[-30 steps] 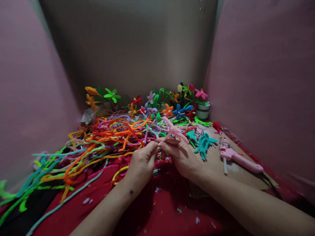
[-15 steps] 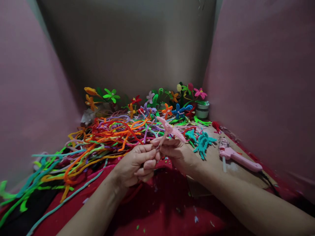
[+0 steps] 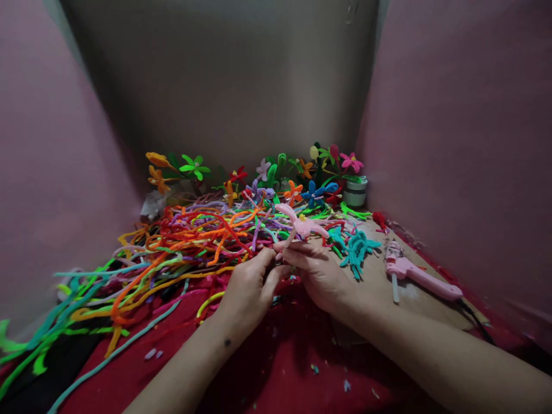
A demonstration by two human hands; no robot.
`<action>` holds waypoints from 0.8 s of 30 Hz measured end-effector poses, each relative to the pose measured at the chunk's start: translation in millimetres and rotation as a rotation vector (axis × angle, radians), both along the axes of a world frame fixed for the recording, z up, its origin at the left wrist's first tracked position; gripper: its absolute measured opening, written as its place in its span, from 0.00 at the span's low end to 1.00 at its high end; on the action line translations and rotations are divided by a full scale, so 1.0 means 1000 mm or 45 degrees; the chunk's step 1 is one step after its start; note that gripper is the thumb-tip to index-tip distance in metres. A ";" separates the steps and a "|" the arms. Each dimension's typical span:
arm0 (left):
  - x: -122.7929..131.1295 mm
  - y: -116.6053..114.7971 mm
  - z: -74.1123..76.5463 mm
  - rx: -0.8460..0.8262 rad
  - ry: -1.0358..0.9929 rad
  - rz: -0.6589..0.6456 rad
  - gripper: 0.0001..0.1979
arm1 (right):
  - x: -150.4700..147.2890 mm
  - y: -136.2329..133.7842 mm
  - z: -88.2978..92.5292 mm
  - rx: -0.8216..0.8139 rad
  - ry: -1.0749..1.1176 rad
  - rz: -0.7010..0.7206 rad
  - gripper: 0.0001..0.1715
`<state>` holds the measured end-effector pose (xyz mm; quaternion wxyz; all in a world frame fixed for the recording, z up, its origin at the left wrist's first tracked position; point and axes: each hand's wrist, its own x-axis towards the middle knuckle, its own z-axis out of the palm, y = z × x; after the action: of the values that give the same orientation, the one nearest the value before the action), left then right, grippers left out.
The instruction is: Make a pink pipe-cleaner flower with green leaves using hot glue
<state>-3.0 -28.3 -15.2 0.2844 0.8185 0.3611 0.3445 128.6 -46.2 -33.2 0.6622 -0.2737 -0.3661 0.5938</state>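
Observation:
A pink pipe-cleaner flower (image 3: 301, 223) stands up between my two hands at the middle of the picture. My right hand (image 3: 318, 273) pinches its stem just below the petals. My left hand (image 3: 250, 287) is closed beside it, fingertips pressed on the lower end of the same stem. Both hands hover over a red cloth (image 3: 276, 368), with the heap of loose pipe cleaners (image 3: 190, 241) spread out to the left and behind them.
Finished pipe-cleaner flowers (image 3: 259, 172) line the back wall, some in a small white pot (image 3: 356, 193). Teal pipe-cleaner pieces (image 3: 357, 248) and a pink glue gun (image 3: 418, 275) lie on cardboard at the right. Pink walls close in on both sides.
My left hand turned palm-up half a second ago, then rolled back knuckles-up onto the stem. The pink flower rotated slightly in my right hand's pinch.

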 end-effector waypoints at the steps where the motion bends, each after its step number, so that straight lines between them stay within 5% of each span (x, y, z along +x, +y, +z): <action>1: 0.000 0.000 -0.003 0.113 0.062 0.033 0.06 | 0.000 0.000 0.000 -0.024 0.004 -0.008 0.06; 10: -0.007 0.004 -0.018 0.883 0.500 0.252 0.09 | -0.001 0.001 -0.005 -0.077 -0.024 -0.062 0.06; 13: -0.008 0.002 -0.016 0.955 0.560 0.265 0.11 | -0.003 -0.002 -0.002 -0.080 -0.012 -0.097 0.04; 17: -0.006 0.002 -0.010 0.574 0.224 0.128 0.11 | -0.003 -0.005 0.004 0.022 -0.156 -0.082 0.02; 24: -0.004 0.002 0.008 -0.603 -0.379 -0.069 0.12 | 0.002 -0.002 0.003 0.151 -0.182 0.078 0.10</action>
<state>-6.9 -25.8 -6.7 0.5268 0.6791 0.3639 0.3591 130.4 -48.3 -29.9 0.6311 -0.2643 -0.4550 0.5699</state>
